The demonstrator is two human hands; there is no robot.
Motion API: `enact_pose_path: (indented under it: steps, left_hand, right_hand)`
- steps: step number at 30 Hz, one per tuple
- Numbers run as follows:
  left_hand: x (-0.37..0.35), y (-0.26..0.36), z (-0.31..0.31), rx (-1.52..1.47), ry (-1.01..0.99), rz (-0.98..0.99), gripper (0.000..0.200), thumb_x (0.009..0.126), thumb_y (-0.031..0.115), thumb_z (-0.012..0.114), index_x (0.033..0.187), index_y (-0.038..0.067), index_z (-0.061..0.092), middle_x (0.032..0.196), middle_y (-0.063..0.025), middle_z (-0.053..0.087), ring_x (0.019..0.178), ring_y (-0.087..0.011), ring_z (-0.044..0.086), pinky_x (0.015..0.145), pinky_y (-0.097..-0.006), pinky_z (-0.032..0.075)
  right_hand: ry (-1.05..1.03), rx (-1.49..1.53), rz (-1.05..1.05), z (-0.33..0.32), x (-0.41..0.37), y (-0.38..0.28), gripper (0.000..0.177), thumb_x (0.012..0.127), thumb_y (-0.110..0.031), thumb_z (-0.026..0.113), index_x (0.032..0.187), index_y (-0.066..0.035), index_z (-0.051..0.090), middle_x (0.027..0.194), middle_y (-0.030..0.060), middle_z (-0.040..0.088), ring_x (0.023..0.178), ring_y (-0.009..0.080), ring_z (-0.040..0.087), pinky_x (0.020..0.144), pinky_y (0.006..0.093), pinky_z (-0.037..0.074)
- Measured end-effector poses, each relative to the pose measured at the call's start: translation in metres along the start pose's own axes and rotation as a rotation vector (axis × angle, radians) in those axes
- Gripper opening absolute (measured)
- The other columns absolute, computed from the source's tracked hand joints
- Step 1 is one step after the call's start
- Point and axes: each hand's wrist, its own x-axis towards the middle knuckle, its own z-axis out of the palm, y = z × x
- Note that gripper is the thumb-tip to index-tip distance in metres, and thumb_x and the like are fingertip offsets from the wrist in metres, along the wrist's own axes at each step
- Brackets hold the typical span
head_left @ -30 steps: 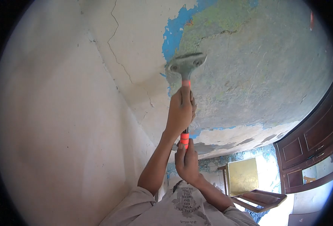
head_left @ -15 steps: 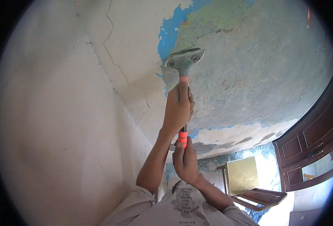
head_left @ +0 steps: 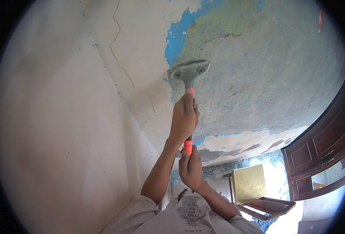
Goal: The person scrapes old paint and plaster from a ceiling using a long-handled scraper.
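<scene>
A wall scraper (head_left: 189,81) with a wide grey metal head and an orange-and-black handle lies along the middle of the view, its blade edge up against the wall. My left hand (head_left: 183,119) is wrapped round the upper handle, just under the head. Lower down, my right hand (head_left: 191,169) grips the orange end of the handle between thumb and fingers. Beside the blade, the wall (head_left: 242,74) is bare grey plaster with greenish stains. A ragged strip of blue paint (head_left: 176,39) borders it on the left, next to cream paint.
A cracked cream wall (head_left: 63,128) meets the scraped wall at a corner on the left. Below right stands a wooden chair (head_left: 249,184) with a yellowish seat. Dark brown wooden cabinets (head_left: 316,144) are at the far right. Flaked paint (head_left: 215,171) covers the floor near the wall.
The scraper has moved down a little along the wall, away from the blue strip's upper part. Both hands have come down with it, keeping their grip.
</scene>
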Motion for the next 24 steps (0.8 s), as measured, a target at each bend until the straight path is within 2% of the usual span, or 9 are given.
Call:
enact_pose_path:
  steps: [6, 11, 16, 19, 21, 24]
  left_hand:
    - [0.005, 0.01, 0.003, 0.005, 0.019, 0.003, 0.052, 0.108, 0.052, 0.036, 0.079, 0.01, 0.041, 0.052, 0.0028, 0.036, 0.038, -0.0071, 0.032, 0.036, -0.0269, 0.026]
    - [0.003, -0.002, -0.003, -0.022, -0.013, -0.011, 0.052, 0.108, 0.053, 0.036, 0.078, 0.01, 0.041, 0.053, 0.0033, 0.035, 0.038, -0.0066, 0.032, 0.036, -0.0266, 0.026]
    - [0.005, 0.012, 0.002, -0.013, 0.002, -0.001, 0.053, 0.108, 0.054, 0.036, 0.077, 0.011, 0.04, 0.052, 0.0041, 0.034, 0.038, -0.0065, 0.031, 0.036, -0.0265, 0.025]
    - [0.0, 0.001, 0.003, -0.023, 0.018, 0.023, 0.056, 0.106, 0.061, 0.037, 0.077, 0.013, 0.035, 0.054, 0.0062, 0.026, 0.041, -0.0048, 0.023, 0.037, -0.0261, 0.018]
    - [0.001, -0.002, 0.003, 0.01, 0.015, 0.025, 0.056, 0.106, 0.06, 0.037, 0.077, 0.012, 0.036, 0.054, 0.0062, 0.027, 0.041, -0.0047, 0.023, 0.036, -0.026, 0.017]
    - [0.005, 0.007, 0.002, 0.013, -0.004, 0.034, 0.056, 0.106, 0.06, 0.037, 0.077, 0.012, 0.036, 0.054, 0.0062, 0.027, 0.04, -0.0046, 0.023, 0.036, -0.026, 0.017]
  right_hand:
    - [-0.029, -0.004, 0.079, -0.004, 0.01, -0.014, 0.02, 0.105, -0.014, 0.046, 0.107, 0.005, 0.04, 0.062, 0.0244, 0.055, 0.055, 0.0459, 0.06, 0.048, 0.0495, 0.041]
    - [-0.019, -0.01, 0.004, 0.0, 0.004, 0.002, 0.021, 0.105, -0.014, 0.046, 0.106, 0.006, 0.04, 0.061, 0.0238, 0.054, 0.054, 0.0449, 0.06, 0.047, 0.0491, 0.041]
    - [-0.04, 0.018, 0.051, -0.002, 0.009, -0.01, 0.021, 0.105, -0.014, 0.046, 0.107, 0.006, 0.039, 0.06, 0.0234, 0.055, 0.052, 0.0432, 0.06, 0.047, 0.0486, 0.041]
    - [-0.024, -0.014, 0.041, 0.001, 0.006, -0.004, 0.022, 0.105, -0.015, 0.046, 0.107, 0.006, 0.039, 0.06, 0.0233, 0.055, 0.052, 0.0424, 0.061, 0.047, 0.0481, 0.041]
    - [-0.01, -0.03, -0.005, 0.002, 0.003, 0.001, 0.022, 0.105, -0.015, 0.046, 0.107, 0.006, 0.04, 0.06, 0.0234, 0.055, 0.052, 0.0426, 0.061, 0.046, 0.0482, 0.041]
    - [-0.013, 0.017, 0.047, -0.002, 0.011, -0.017, 0.021, 0.105, -0.014, 0.046, 0.107, 0.007, 0.04, 0.06, 0.0235, 0.055, 0.052, 0.0438, 0.06, 0.046, 0.0486, 0.041]
